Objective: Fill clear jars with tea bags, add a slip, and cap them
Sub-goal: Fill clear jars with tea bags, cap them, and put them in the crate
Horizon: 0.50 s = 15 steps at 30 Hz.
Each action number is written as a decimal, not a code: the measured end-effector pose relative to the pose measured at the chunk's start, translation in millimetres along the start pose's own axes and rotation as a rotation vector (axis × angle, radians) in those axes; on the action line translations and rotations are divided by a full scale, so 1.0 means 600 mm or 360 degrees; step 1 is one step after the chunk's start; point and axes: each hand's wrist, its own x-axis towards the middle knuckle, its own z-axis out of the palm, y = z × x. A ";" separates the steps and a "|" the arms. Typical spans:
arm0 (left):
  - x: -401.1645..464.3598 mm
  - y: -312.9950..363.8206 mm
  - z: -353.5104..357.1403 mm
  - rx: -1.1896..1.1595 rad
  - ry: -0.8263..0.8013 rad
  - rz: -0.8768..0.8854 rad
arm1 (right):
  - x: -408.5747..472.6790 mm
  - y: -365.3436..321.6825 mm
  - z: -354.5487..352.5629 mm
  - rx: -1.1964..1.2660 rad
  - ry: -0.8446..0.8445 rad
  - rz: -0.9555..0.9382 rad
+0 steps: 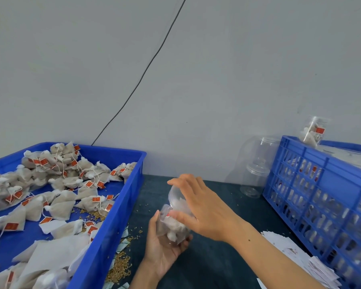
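Note:
My left hand [162,250] grips a clear jar [171,226] from below, tilted, with tea bags inside it. My right hand [200,207] holds a clear cap [175,197] over the jar's mouth, fingers curled round it. Loose tea bags [56,190] with orange tags fill the blue tray [121,211] on the left. A stack of white paper slips [296,255] lies to the right on the dark table [217,263].
A blue slotted crate [321,195] holding filled jars stands at right, with one filled jar [313,132] lying on top. Empty clear jars [254,170] stand against the wall. Spilled grains [119,268] lie by the tray. A black cable [146,69] runs down the wall.

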 end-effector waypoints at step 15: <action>0.011 0.013 -0.005 -0.0261 0.0220 -0.0053 | 0.008 -0.004 0.047 0.0153 -0.0037 0.0403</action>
